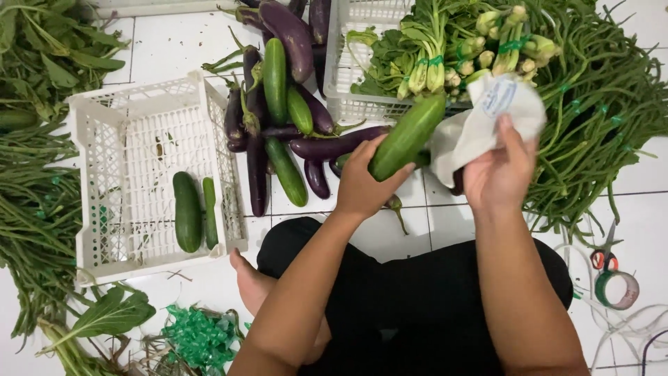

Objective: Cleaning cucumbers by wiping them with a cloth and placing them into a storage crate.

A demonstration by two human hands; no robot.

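My left hand grips a green cucumber by its lower end, holding it tilted above the tiled floor. My right hand holds a crumpled white cloth pressed against the cucumber's right side. Just to the left lies a pile of purple eggplants mixed with more cucumbers. A white plastic crate on the floor at the left holds two cucumbers.
A second white crate with tied leafy greens stands behind my hands. Long beans heap at the right and along the left edge. Tape rolls and scissors lie at the right; green ribbon by my foot.
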